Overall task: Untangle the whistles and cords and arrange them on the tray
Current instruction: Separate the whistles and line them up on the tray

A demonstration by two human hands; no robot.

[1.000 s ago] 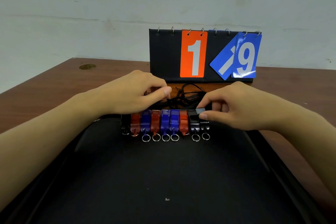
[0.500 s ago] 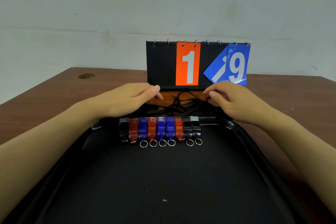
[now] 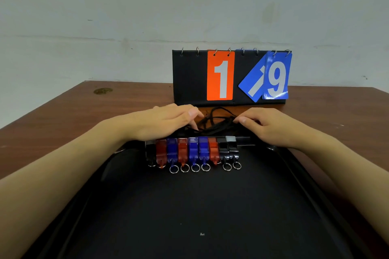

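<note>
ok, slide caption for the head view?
Both hands reach tangled black cords behind nine plastic whistles rowed on black tray.

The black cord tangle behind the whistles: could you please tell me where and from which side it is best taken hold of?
Probably the raised loop at the top of the tangled black cords, pinched from above. It arches clear of the brown wooden table, between the left hand and right hand, so fingers can close round a single strand.
</note>
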